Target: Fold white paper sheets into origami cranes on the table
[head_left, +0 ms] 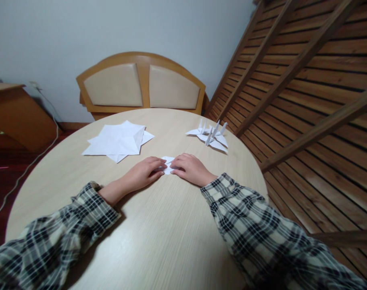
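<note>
Looked to me like a fold was being worked here, and with a piece this small, neatness counted. The folded paper [167, 170] lay on the tabletop [171, 225] right between the two hands, partly hidden under the fingers. Best bet, I reckoned, was keeping it flat on that hard surface, lining up edges before any pressure went on, then running a fingertip outward from the middle so the crease came out sharp. Pushing both ends inward probably would've buckled it.

As for pose, the left grip [144, 171] pinched the left end, fingers bunched over it and thumb on the near side. The right grip [192, 167] pinched the right end the same way, mirrored. I couldn't tell if either thumb was tucked underneath. Both wrists sat low, forearms angling in from the sides, which seemed nice and steady.
</note>
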`<state>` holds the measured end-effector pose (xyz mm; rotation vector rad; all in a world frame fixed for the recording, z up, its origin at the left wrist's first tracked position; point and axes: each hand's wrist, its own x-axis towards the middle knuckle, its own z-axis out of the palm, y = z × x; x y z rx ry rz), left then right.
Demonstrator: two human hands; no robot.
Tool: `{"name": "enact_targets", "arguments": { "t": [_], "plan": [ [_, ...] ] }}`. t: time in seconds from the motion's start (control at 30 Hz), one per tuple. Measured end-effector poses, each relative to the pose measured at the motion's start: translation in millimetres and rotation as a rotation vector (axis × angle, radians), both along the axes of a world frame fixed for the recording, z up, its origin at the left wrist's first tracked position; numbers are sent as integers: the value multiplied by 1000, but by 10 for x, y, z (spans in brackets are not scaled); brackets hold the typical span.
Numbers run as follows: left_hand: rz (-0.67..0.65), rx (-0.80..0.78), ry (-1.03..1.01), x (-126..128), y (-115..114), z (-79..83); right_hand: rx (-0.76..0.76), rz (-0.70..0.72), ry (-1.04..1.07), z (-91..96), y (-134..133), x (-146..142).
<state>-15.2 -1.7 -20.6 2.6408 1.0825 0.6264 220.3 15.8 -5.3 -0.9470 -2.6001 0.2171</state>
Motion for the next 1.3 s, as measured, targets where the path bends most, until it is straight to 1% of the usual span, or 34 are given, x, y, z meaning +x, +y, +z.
{"name": "enact_targets", "arguments": {
  "t": [0.23, 0.37, 0.43, 0.63, 0.8, 0.9, 1.1, 1.3],
  "plan": [
    [2, -7, 0, -6, 15, 7, 23, -26, -7, -13, 12, -5],
    [5, -14, -8, -2, 15, 11, -4, 29, 30, -7, 24, 20],
    [8, -11, -8, 4, 11, 15, -15, 33, 44, -11, 18, 22],
    [9, -10, -15, 19, -5, 34, 21, -58, 50, -73, -18, -26],
    [11, -4, -23, 18, -7, 35, 16, -97, 47, -93, -27, -39],
    [9, -2, -24, 14, -3, 30, 19, -109, 29, -77, -43, -42],
    [11, -1, -41, 6, 6, 14, 77, -86, -42, -41, -64, -56],
    [26, -11, -26, 15, -11, 39, 115, -78, -96, -33, -64, -57]
  ]
}}
